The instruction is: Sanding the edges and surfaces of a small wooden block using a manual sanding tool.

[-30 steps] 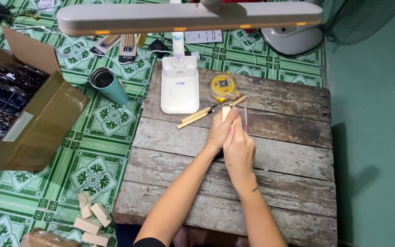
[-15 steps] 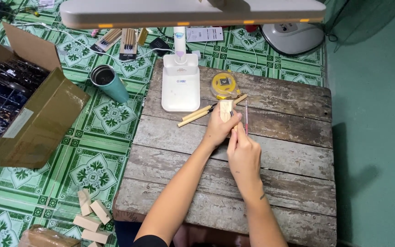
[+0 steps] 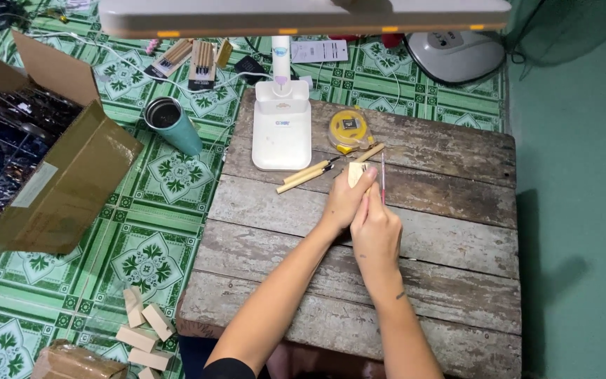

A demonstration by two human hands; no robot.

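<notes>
While both hands met at the centre of the frame over the weathered grey plank table (image 3: 443, 281), the left hand (image 3: 344, 202) pinched a small pale wooden block (image 3: 356, 173) between fingers and thumb. The right hand (image 3: 375, 231) was closed around a thin pink-handled tool (image 3: 382, 175) pointing up-frame, just below the round yellow tape measure (image 3: 348, 129) and white lamp base (image 3: 282, 130).

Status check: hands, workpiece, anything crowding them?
Left hand grips small wood block. Right hand holds thin tool upright beside it. Wood-handled tools and yellow tape measure lie just ahead, not touching.
</notes>
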